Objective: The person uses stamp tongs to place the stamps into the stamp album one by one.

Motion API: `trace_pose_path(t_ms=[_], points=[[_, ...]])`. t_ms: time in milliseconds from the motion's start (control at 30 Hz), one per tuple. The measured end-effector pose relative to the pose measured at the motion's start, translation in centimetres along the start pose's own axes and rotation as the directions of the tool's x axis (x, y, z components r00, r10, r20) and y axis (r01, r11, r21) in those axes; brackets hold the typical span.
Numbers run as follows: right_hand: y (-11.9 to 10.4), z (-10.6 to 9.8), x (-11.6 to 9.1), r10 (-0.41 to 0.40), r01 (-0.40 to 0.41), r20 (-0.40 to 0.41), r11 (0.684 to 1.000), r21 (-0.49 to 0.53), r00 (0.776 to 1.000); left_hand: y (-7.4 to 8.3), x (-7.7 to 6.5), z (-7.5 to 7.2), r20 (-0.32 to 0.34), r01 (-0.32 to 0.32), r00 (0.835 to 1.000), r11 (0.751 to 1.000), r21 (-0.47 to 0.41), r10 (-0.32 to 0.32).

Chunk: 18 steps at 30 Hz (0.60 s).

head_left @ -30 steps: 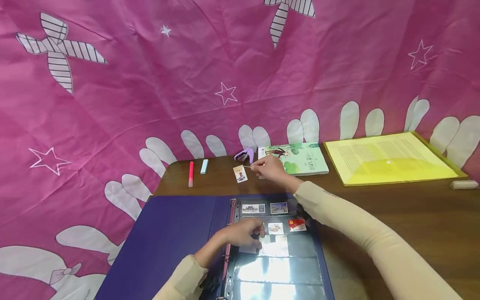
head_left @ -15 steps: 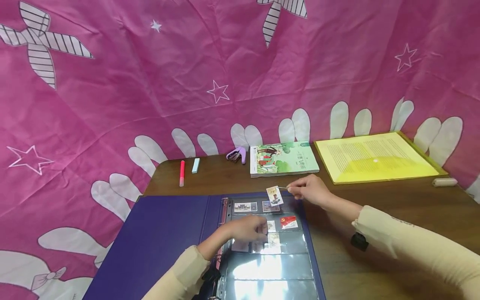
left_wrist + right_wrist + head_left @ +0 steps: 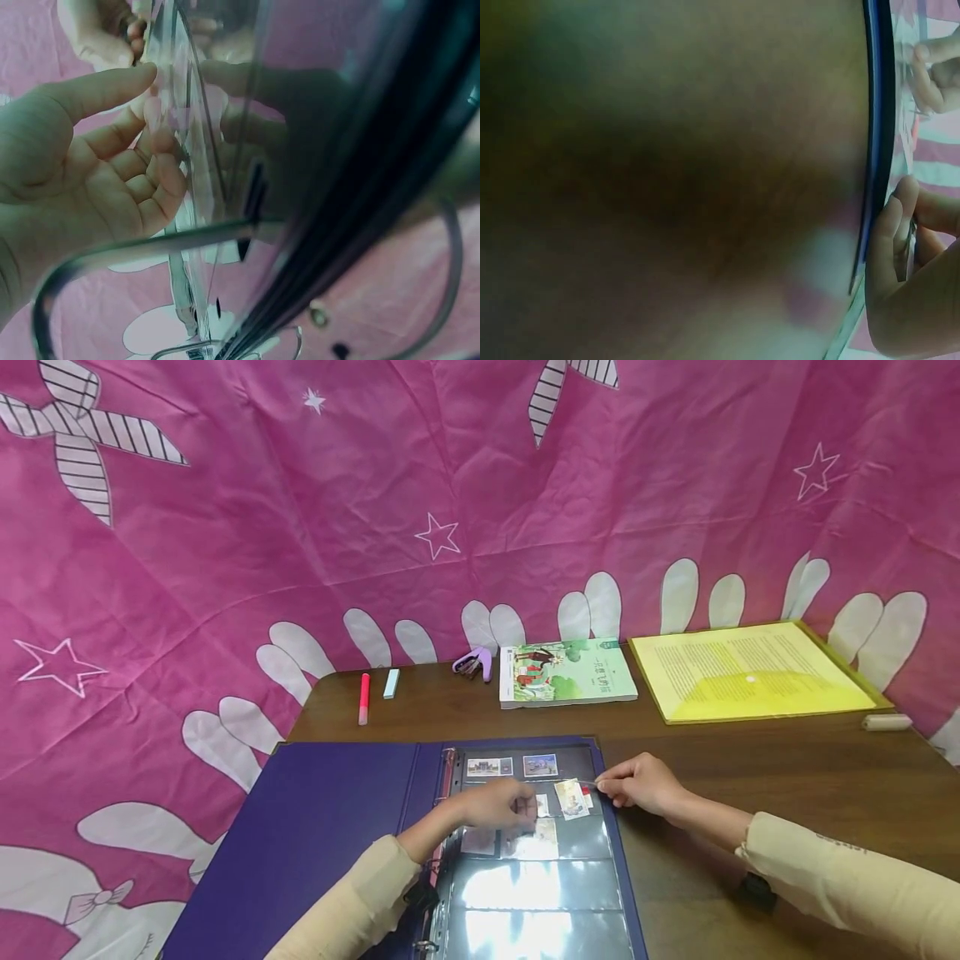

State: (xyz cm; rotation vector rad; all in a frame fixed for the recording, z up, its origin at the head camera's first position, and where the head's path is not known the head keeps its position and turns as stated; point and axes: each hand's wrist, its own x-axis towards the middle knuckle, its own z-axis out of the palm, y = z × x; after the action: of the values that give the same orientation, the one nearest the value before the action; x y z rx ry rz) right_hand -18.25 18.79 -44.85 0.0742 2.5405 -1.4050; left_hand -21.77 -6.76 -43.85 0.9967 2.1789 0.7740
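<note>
My right hand [image 3: 643,783] grips slim metal tweezers [image 3: 910,251], whose far end holds a small white-edged stamp [image 3: 572,799]. This stamp hovers over the right part of the stamp album's clear pocket page [image 3: 536,889], overlapping a red stamp [image 3: 587,792] in the second row. My left hand [image 3: 498,804] is over the page's middle rows, thumb and forefinger pinching at the clear pocket film [image 3: 171,112]. Two stamps show in the top row, one of them a blue stamp [image 3: 540,765]. Others lie lower, partly hidden by the left hand and by glare.
The album's blue cover [image 3: 300,827] lies open on the left; metal rings [image 3: 425,947] hold the page. Behind are a pink marker [image 3: 363,699], a pale blue stick [image 3: 392,683], a purple stapler [image 3: 474,664], a green book [image 3: 570,673], a yellow folder [image 3: 757,673] and a whitish roll [image 3: 887,722].
My right hand has brought the stamp in the tweezers from the table behind the album, rightward and nearer, over the second pocket row. The left hand has stayed on the page.
</note>
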Motion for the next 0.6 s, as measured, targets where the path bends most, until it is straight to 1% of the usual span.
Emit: trace_pose_path(t_ms=[267, 433, 600], points=[[0.4, 0.0, -1.6, 0.001, -0.002, 0.028, 0.999, 0.034, 1.000, -0.3, 0.0, -0.2, -0.001, -0.027, 1.000, 1.000, 0.007, 0.027], [0.7, 0.0, -2.5, 0.028, -0.029, 0.020, 0.999, 0.038, 0.999, -0.2, 0.0, -0.2, -0.004, -0.049, 0.999, 0.998, 0.026, 0.049], [1.1, -0.2, -3.1, 0.045, -0.045, 0.017, 0.999, 0.017, 0.999, -0.2, 0.0, -0.1, -0.003, -0.043, 0.999, 0.999, 0.021, 0.043]])
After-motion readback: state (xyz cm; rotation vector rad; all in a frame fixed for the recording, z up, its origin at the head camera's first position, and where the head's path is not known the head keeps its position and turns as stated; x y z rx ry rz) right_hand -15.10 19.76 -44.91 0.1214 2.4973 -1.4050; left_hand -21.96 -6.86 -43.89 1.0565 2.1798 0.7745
